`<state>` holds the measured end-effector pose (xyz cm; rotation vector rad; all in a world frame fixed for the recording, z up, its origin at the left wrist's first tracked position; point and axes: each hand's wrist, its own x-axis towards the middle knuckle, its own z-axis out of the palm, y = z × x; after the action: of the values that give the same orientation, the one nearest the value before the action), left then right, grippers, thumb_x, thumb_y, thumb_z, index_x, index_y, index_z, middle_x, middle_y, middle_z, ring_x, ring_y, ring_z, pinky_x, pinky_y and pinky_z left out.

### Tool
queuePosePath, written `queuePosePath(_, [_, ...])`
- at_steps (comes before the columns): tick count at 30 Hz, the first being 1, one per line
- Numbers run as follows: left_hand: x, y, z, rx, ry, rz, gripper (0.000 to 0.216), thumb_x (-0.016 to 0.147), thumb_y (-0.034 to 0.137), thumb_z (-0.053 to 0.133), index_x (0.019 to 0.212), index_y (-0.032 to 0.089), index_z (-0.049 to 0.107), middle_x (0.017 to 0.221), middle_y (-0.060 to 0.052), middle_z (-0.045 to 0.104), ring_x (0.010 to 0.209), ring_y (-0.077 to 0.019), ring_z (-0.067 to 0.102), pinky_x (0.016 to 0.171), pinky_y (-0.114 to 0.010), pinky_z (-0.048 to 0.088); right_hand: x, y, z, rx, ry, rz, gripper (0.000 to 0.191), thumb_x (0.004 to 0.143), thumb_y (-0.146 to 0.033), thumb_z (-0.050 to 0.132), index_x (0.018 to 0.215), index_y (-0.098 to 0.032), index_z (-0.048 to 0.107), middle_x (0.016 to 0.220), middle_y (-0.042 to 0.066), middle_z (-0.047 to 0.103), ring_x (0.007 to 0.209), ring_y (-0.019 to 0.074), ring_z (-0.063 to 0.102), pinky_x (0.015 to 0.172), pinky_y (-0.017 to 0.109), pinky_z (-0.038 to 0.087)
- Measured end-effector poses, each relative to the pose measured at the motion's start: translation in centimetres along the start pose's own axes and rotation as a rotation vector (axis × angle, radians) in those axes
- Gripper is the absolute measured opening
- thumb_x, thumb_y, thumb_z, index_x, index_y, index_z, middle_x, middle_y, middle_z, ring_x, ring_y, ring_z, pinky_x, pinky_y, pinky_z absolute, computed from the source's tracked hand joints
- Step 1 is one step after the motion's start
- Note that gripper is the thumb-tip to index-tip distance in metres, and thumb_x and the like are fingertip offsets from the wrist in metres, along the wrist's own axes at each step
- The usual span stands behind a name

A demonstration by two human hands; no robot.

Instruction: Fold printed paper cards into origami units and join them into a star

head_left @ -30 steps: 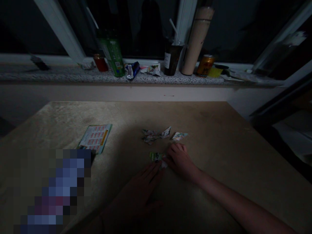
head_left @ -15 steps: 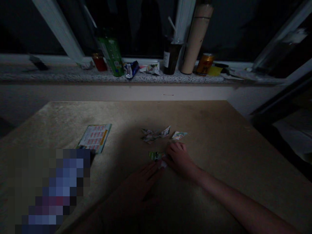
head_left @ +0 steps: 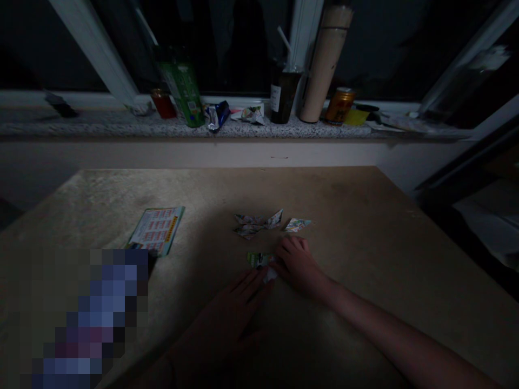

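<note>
The green-and-white paper [head_left: 256,260] lies on the desk [head_left: 344,200] between the hands, its position nearly unchanged from the earlier frames. Left hand [head_left: 229,305]: flat, fingers extended to the near edge, thumb obscured by shadow. Right hand [head_left: 298,263]: fingers curled over the right end, hiding it; grip cannot be determined. Folded paper pieces [head_left: 274,220] beyond: unmoved. A pixelated block [head_left: 89,319] masks the lower left.

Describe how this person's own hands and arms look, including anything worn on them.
The left hand and right hand are ungloved, with slim fingers. The right forearm is bare, with no sleeve in view. The left forearm is too dim to tell, though a faint dark line near its wrist could be a band.
</note>
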<state>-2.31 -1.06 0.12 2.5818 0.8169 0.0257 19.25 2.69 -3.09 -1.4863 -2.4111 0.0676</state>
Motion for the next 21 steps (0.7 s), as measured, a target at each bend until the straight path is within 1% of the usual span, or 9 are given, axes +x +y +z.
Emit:
queuePosePath(5, [-0.02,-0.29,-0.15,-0.006,-0.01,0.026,0.069,0.087,0.04,0.05,0.144,0.022,0.017,0.152,-0.004,0.011,0.137,-0.0236,0.013,0.112,-0.039,0.018,-0.01,-0.05,-0.23,0.009,-0.013,-0.002,0.014,0.086,-0.031,0.056,0.083,-0.018,0.058,0.091,0.008,0.056,0.093,0.0249,0.047,0.081,0.039,0.035])
queuePosePath(7, [-0.2,-0.52,-0.09,-0.023,0.009,0.033,0.068,0.087,0.04,0.051,0.144,0.022,0.018,0.152,-0.003,0.013,0.137,-0.023,0.015,0.112,-0.039,0.018,0.02,-0.07,-0.29,0.008,-0.02,-0.002,0.014,0.086,-0.031,0.056,0.083,-0.017,0.058,0.092,0.008,0.056,0.093,0.0247,0.047,0.081,0.039,0.035])
queuePosePath(9, [-0.38,-0.66,-0.04,-0.052,0.043,0.02,0.07,0.086,0.041,0.051,0.144,0.021,0.016,0.152,-0.004,0.015,0.137,-0.0232,0.017,0.111,-0.04,0.02,0.05,-0.07,-0.31,0.004,-0.02,-0.001,0.015,0.086,-0.032,0.056,0.083,-0.017,0.058,0.092,0.008,0.056,0.093,0.0247,0.047,0.081,0.038,0.035])
queuePosePath(11, [-0.46,-0.67,-0.06,-0.081,0.06,-0.003,0.075,0.086,0.04,0.052,0.145,0.02,0.01,0.151,-0.005,0.016,0.136,-0.0234,0.018,0.111,-0.039,0.022,0.06,-0.05,-0.3,0.001,-0.019,-0.004,0.015,0.086,-0.032,0.056,0.084,-0.017,0.058,0.093,0.008,0.056,0.094,0.025,0.047,0.081,0.038,0.035])
queuePosePath(13, [-0.4,-0.59,-0.14,-0.085,0.031,-0.007,0.076,0.087,0.04,0.05,0.146,0.02,0.005,0.152,-0.005,0.014,0.136,-0.0234,0.018,0.111,-0.04,0.022,0.06,-0.04,-0.28,0.001,-0.017,-0.004,0.015,0.086,-0.031,0.056,0.083,-0.017,0.058,0.093,0.008,0.056,0.094,0.0251,0.047,0.081,0.038,0.034])
queuePosePath(16, [-0.2,-0.54,-0.19,-0.066,-0.015,0.01,0.074,0.087,0.04,0.05,0.146,0.022,0.007,0.152,-0.004,0.012,0.137,-0.0238,0.016,0.111,-0.04,0.019,0.07,-0.03,-0.29,-0.006,-0.02,0.001,0.014,0.087,-0.03,0.055,0.083,-0.017,0.058,0.092,0.007,0.057,0.093,0.0247,0.047,0.08,0.038,0.035])
queuePosePath(21, [-0.08,-0.82,0.01,-0.046,-0.002,0.027,0.075,0.086,0.043,0.05,0.145,0.022,0.009,0.152,-0.003,0.011,0.137,-0.0243,0.016,0.111,-0.039,0.019,0.11,-0.08,-0.33,-0.01,-0.025,0.005,0.015,0.086,-0.031,0.057,0.084,-0.017,0.059,0.093,0.007,0.057,0.092,0.0242,0.048,0.08,0.038,0.035])
